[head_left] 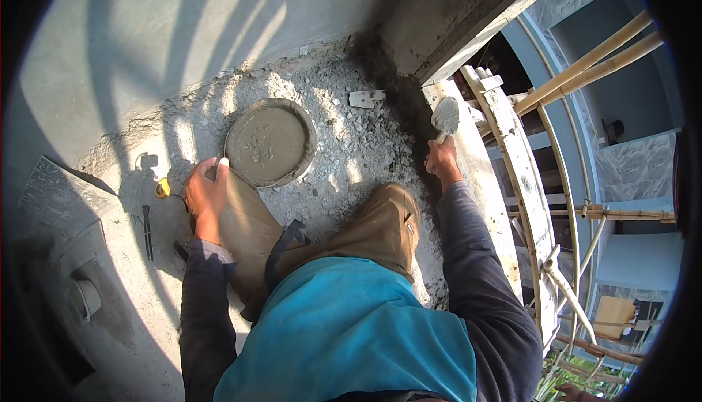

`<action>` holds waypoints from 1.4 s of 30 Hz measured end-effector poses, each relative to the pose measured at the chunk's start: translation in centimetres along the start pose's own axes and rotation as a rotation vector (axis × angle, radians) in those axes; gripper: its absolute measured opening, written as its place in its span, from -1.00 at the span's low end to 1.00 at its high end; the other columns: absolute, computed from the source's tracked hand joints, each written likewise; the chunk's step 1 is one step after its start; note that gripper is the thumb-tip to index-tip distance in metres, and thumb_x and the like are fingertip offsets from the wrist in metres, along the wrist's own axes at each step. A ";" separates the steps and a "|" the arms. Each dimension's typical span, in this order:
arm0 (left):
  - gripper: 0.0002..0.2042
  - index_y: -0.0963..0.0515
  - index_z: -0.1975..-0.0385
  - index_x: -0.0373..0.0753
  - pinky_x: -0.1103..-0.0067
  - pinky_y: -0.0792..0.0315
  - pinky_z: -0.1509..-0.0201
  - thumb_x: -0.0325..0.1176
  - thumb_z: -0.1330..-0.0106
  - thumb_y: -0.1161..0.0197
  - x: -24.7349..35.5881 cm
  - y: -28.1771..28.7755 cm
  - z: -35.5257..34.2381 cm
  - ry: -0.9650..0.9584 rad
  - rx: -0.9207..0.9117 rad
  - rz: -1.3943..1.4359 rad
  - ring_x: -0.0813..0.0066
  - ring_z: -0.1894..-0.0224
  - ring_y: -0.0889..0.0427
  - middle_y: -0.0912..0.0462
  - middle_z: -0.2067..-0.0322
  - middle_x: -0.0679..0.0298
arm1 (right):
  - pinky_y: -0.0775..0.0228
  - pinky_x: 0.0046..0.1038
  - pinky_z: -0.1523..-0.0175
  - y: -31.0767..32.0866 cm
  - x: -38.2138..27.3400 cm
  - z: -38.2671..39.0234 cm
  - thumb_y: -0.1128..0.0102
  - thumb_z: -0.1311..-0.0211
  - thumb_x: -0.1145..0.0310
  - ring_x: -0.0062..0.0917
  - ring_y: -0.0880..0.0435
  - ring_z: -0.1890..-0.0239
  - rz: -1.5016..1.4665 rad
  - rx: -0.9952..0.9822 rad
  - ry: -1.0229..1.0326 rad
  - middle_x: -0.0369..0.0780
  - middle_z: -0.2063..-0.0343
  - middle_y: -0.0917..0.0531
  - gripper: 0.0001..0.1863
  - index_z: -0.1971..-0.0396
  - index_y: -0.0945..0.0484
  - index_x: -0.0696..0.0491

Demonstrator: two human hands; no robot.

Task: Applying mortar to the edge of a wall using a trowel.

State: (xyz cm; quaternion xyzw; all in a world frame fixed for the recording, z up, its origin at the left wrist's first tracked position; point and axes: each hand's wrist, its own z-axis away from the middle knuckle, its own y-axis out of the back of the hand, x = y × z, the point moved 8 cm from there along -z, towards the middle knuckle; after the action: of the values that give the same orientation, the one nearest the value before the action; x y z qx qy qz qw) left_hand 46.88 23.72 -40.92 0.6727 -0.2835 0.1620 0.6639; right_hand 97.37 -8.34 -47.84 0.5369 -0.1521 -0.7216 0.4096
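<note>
My right hand (pixel 442 160) is closed around the handle of a small trowel (pixel 445 116). Grey mortar covers the trowel's blade, which is over the pale ledge beside the dark strip of mortar at the wall's foot. My left hand (pixel 205 191) rests against my bent left knee, close to the rim of a round basin (pixel 312 141). Its thumb and forefinger are apart, with nothing visible between them; the other fingers are partly hidden. Wet grey mortar (pixel 267 142) fills much of the basin, which sits on rubble in front of my knees.
A yellow tape measure (pixel 162 188) and a thin black tool (pixel 148 232) lie on the floor at left. A flat pale offcut (pixel 367 98) lies on the rubble near the corner. Plastered walls (pixel 168 29) stand ahead; bamboo poles (pixel 592 62) and planks (pixel 523 190) form scaffolding at right, beyond the ledge.
</note>
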 end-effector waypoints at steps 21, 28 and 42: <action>-0.57 -0.68 0.11 -0.17 0.33 -0.46 -0.11 0.04 -0.21 -0.31 -0.4 -1.1 -0.9 0.019 -0.049 0.021 0.10 0.00 -0.63 -0.70 0.09 0.11 | -0.51 -0.20 0.43 -5.3 -0.6 -2.8 -0.16 -0.21 0.25 -0.20 -0.68 0.49 0.417 -0.273 0.273 0.03 0.40 -0.64 -0.47 -0.15 -0.37 0.16; -0.58 -0.68 0.12 -0.19 0.34 -0.46 -0.11 0.02 -0.21 -0.32 -0.8 -0.9 -1.1 0.017 -0.059 0.028 0.09 0.01 -0.64 -0.70 0.10 0.11 | -0.44 -0.38 0.63 -7.0 -3.8 -1.4 -0.19 -0.27 0.29 -0.47 -0.56 0.66 0.125 -0.159 0.266 -0.16 0.44 -0.61 -0.48 -0.19 -0.35 0.15; -0.59 -0.69 0.15 -0.21 0.34 -0.47 -0.09 0.01 -0.21 -0.33 -1.0 -0.5 -1.0 0.029 -0.039 0.048 0.10 0.02 -0.64 -0.71 0.13 0.09 | -0.43 -0.34 0.65 -7.4 -6.0 -1.8 -0.16 -0.29 0.30 -0.43 -0.53 0.66 -0.231 -0.191 0.117 -0.18 0.49 -0.51 -0.71 0.14 -0.43 0.19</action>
State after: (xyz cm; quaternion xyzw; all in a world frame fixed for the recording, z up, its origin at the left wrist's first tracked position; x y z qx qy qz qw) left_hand 46.56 24.81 -41.86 0.6501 -0.2929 0.1821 0.6771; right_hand 96.33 1.21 -49.49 0.5506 0.0041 -0.7426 0.3811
